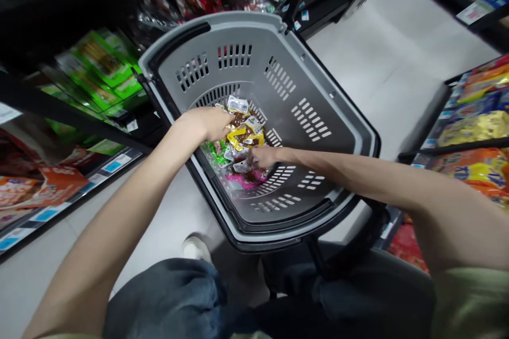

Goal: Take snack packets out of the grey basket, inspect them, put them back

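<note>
A grey shopping basket (318,63) with slotted sides stands in front of me, and both my arms reach down into it. Several small plastic snack packets (243,132), in yellow, white, green and brown, lie heaped on its floor. My left hand (212,123) is at the left edge of the heap, fingers curled down onto a packet and partly hidden. At the near side of the heap, my right hand (264,156) has its fingers bent around a packet. Just below it lies a pink packet (248,179).
Dark shelves on the left hold green snack packs (107,63) and orange bags (51,190). Another shelf on the right carries colourful bags (473,127). Pale floor (369,58) runs between them. My shoe (196,249) is below the basket.
</note>
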{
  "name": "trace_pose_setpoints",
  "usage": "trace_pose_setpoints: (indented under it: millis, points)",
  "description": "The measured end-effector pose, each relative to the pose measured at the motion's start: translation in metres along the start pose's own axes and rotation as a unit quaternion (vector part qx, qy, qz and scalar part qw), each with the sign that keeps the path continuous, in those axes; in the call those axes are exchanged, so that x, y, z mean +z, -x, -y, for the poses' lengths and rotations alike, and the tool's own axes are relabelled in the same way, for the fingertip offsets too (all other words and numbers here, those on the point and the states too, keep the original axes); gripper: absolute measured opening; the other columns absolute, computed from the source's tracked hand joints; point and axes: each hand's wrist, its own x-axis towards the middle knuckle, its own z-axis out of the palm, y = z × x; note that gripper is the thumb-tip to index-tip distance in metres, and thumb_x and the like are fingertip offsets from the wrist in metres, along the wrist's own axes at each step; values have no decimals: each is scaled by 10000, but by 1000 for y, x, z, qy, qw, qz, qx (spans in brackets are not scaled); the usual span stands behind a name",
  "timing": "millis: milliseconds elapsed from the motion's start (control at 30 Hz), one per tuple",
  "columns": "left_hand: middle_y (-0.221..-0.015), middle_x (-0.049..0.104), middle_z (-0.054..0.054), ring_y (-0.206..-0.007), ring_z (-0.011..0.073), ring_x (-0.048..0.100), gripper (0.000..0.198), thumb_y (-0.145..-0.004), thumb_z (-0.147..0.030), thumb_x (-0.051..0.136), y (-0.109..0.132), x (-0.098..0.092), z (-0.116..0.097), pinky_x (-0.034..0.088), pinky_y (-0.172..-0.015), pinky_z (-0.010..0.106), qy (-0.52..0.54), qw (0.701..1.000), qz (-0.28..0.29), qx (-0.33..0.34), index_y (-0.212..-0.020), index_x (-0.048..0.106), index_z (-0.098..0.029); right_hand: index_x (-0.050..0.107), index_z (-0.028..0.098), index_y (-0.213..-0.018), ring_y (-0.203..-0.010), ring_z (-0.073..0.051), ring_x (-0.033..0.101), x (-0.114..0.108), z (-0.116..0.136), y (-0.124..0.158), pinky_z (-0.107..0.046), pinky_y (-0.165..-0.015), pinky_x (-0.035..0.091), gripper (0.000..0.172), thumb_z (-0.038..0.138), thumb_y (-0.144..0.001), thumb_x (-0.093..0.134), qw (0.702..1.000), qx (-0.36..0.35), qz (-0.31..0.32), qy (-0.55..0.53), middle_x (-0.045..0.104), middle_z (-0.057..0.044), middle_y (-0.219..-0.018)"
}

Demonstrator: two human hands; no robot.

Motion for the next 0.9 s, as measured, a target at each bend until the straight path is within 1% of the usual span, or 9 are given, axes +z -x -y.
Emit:
trace_pose_setpoints:
  millis: [100, 167, 300, 400, 467, 567, 633, 767, 900]
  points:
    - [-1080, 715, 138, -974, 290, 657, 430, -911, -353, 530, 10, -10, -10, 487, -908, 432, -57, 998, 36, -2, -1299, 629, -197, 807, 145, -869, -761, -168, 667, -12, 10, -2, -215, -705, 453, 275, 35, -674, 648, 995, 4, 55, 78, 781, -45, -846]
    - [-1126, 707, 163, -986, 305, 654, 453, -935, -353, 481, 15, -14, -13, 486, -893, 442, -73, 997, 32, 5, -1336, 603, -182, 807, 128, -856, -747, -164, 660, -20, 17, -3, -213, -685, 450, 241, 51, -688, 653, 998, -12, 1, 65, 774, -48, -823]
    - [-1174, 682, 185, -1020, 326, 643, 437, -947, -327, 457, 18, -12, -13, 490, -880, 450, -55, 998, -12, 35, -1330, 580, -156, 762, 121, -773, -592, -113, 581, -41, 30, -7, -209, -581, 434, 146, 86, -687, 650, 984, -9, -169, -52, 692, -3, -653]
    - [-1303, 589, 174, -1144, 331, 598, 479, -929, -363, 513, 19, -11, -12, 474, -953, 434, -40, 996, -59, 57, -1359, 512, -152, 674, 141, -729, -567, -93, 572, -61, 41, -6, -203, -553, 464, 48, 122, -685, 680, 935, -24, -285, -211, 633, 27, -639]
    - [-1378, 499, 164, -1225, 341, 548, 569, -894, -417, 582, 21, -10, -12, 455, -1007, 434, -22, 991, -114, 70, -1385, 458, -156, 609, 163, -719, -616, -102, 607, -73, 51, -2, -225, -586, 527, 130, 149, -672, 730, 878, -53, -337, -335, 627, 30, -698]
    - [-1412, 419, 167, -1259, 363, 511, 726, -812, -468, 695, 23, -9, -12, 465, -1024, 454, 13, 974, -200, 107, -1399, 409, -151, 550, 191, -734, -728, -113, 652, -88, 67, 9, -268, -701, 595, 242, 164, -666, 781, 795, -105, -345, -488, 643, 29, -785]
    - [-1413, 410, 178, -1233, 359, 530, 770, -777, -436, 739, 23, -9, -12, 487, -1010, 456, 32, 960, -240, 140, -1401, 405, -135, 532, 206, -754, -778, -112, 666, -95, 76, 18, -268, -772, 599, 269, 151, -680, 784, 760, -123, -329, -547, 662, 27, -812]
    - [-1367, 507, 156, -1178, 278, 589, 545, -847, -204, 628, 20, -11, -11, 493, -1019, 421, 87, 930, -318, 161, -1370, 486, -146, 520, 221, -799, -853, -125, 679, -103, 84, 29, -273, -855, 583, 291, 156, -691, 783, 722, -130, -331, -593, 683, 15, -856]
    - [-1142, 710, 90, -1038, 229, 664, 338, -869, -174, 588, 24, -19, -6, 517, -985, 422, 212, 903, -359, 107, -1196, 670, -166, 568, 240, -923, -837, -140, 663, -111, 80, 31, -309, -802, 574, 301, 386, -758, 774, 728, -149, -397, -539, 666, 20, -895]
